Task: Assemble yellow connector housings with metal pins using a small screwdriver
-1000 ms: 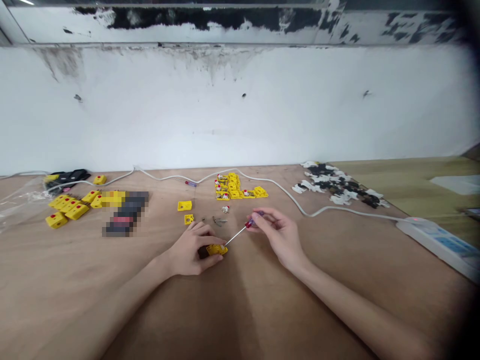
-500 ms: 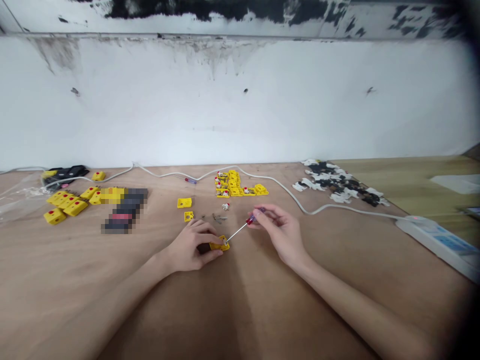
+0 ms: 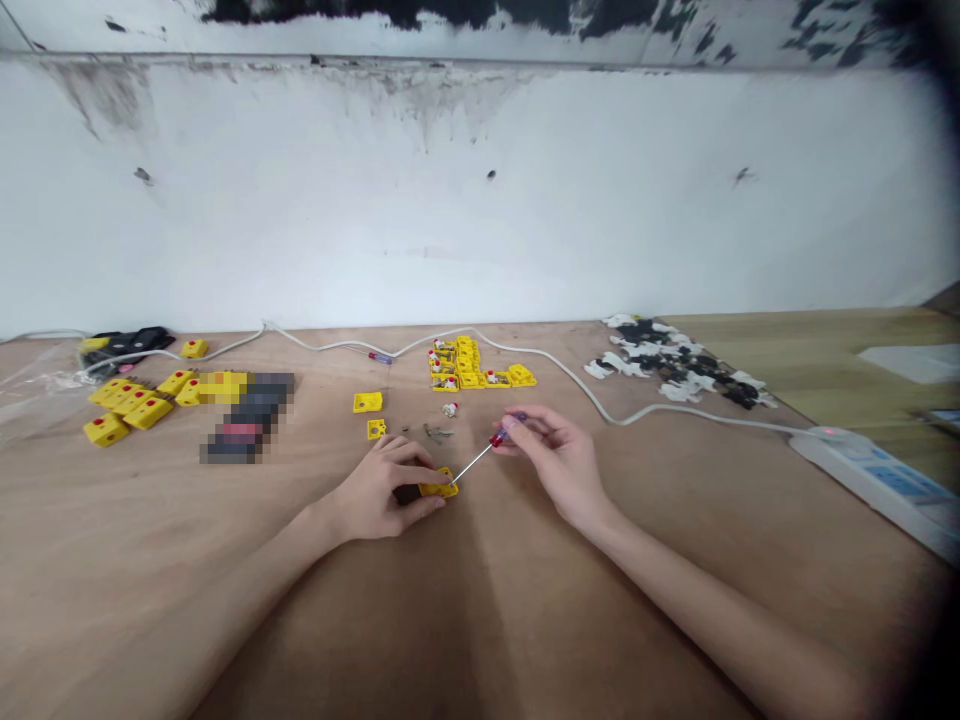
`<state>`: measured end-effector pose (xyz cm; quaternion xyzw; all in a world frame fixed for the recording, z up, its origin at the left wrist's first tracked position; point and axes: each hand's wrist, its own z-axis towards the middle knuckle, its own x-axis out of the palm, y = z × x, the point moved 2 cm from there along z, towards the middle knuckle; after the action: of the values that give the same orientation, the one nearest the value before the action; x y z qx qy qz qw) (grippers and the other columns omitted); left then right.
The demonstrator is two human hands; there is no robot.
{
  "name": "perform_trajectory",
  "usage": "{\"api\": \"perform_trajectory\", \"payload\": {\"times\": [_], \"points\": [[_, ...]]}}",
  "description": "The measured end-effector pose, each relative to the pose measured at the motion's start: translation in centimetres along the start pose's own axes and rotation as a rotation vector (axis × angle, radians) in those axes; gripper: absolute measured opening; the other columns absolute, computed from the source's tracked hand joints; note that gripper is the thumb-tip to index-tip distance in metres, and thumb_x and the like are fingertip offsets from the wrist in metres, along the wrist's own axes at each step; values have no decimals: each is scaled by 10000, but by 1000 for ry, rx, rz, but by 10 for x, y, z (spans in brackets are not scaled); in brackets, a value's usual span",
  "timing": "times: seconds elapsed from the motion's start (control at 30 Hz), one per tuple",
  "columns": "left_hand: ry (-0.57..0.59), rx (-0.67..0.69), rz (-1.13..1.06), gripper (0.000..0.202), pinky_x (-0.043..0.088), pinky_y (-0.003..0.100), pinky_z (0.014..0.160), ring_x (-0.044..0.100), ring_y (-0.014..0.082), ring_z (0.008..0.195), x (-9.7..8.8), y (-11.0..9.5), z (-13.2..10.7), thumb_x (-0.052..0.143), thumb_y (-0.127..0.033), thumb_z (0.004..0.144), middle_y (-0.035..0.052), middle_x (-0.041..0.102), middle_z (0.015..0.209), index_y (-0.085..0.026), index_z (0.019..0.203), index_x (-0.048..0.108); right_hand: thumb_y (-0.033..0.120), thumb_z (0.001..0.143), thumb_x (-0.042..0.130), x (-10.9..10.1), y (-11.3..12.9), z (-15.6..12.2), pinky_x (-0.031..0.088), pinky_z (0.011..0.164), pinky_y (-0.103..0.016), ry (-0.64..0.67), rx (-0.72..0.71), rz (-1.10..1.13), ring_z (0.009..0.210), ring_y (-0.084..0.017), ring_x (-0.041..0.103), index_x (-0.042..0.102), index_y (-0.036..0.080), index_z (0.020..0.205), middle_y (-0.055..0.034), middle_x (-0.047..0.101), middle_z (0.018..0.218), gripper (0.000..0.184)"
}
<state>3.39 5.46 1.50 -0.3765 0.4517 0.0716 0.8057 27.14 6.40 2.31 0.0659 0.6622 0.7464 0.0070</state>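
Observation:
My left hand rests on the wooden table with its fingers closed round a small yellow block. My right hand pinches the red handle of a small screwdriver. Its thin metal shaft slants down to the left, and the tip meets the top of the yellow block. Just beyond the hands lie two loose yellow pieces and a few small metal parts.
A cluster of yellow blocks sits at the back centre, more yellow blocks at the left. A white cable runs to a power strip on the right. Black and white pieces lie at the back right.
Both hands have stayed in place, with the screwdriver tip on the block; the right hand's fingers shifted slightly on the handle. The view has tilted down a little.

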Motion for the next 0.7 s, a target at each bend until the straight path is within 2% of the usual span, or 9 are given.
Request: {"api": "perform_trajectory", "payload": {"times": [0.37,0.7], "points": [[15,-9,-14,239,454,378,906,617,216,976,0,0,0,653,-345,898,58,681,1059,-307,1119,736,473,714,834,2,0,-2,663,708,-376,-9,-25,12,758,-211,714,714,202,933,-51,737,830,369],[-8,7,-1,300,470,378,936,617,219,1011,0,-1,0,677,-337,879,69,680,1102,-279,1172,703,385,794,793,2,7,-8,640,716,-325,20,-184,-91,721,-193,729,715,221,957,-37,751,831,244]]}}
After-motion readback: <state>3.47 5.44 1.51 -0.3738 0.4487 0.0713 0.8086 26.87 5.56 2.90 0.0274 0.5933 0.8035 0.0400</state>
